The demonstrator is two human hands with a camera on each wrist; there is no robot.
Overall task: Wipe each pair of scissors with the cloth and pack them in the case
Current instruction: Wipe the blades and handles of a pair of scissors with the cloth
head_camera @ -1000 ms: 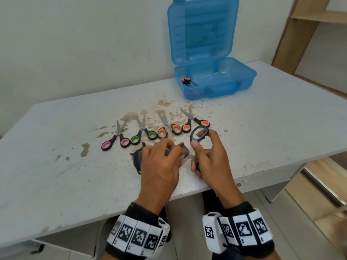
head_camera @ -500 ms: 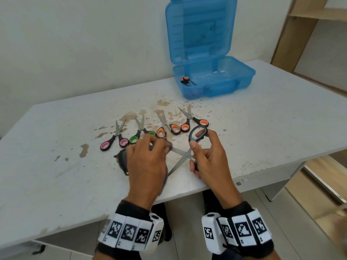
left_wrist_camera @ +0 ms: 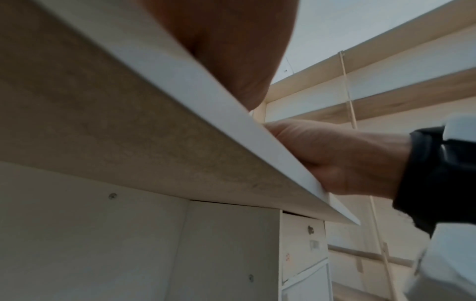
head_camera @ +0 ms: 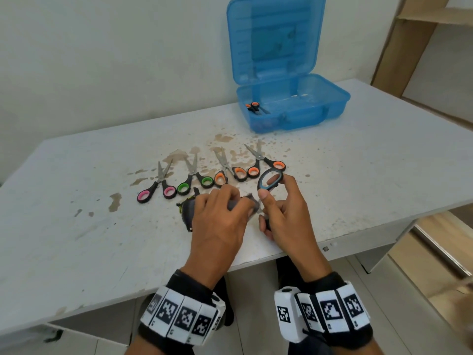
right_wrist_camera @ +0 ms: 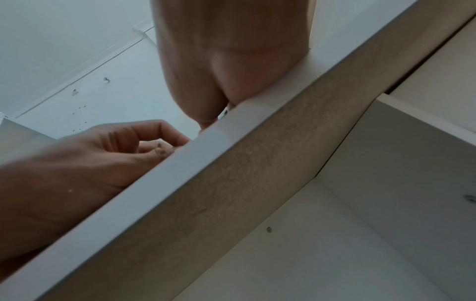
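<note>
My right hand (head_camera: 275, 201) holds the blue-handled scissors (head_camera: 270, 178) by the handles just above the table's near edge. My left hand (head_camera: 227, 203) grips the dark grey cloth (head_camera: 188, 212), which is wrapped over the blades, so the blades are hidden. The blue case (head_camera: 320, 108) stands open at the back of the table, with one orange-handled pair (head_camera: 254, 106) inside at its left end. Both wrist views look up from under the table edge (left_wrist_camera: 231, 130); they show my left hand (right_wrist_camera: 108, 150) and right hand (left_wrist_camera: 335, 158) from below, but neither the scissors nor the cloth.
A row of scissors lies beyond my hands: a pink pair (head_camera: 156, 187), a green pair (head_camera: 195, 178) and two orange pairs (head_camera: 226, 172) (head_camera: 261, 163). Brown stains mark the white table (head_camera: 371, 180). A wooden shelf (head_camera: 414, 34) stands at the right.
My left hand has slid the cloth rightwards along the blades towards the handles, covering the blades that lay bare half a second ago. My right hand has kept its hold.
</note>
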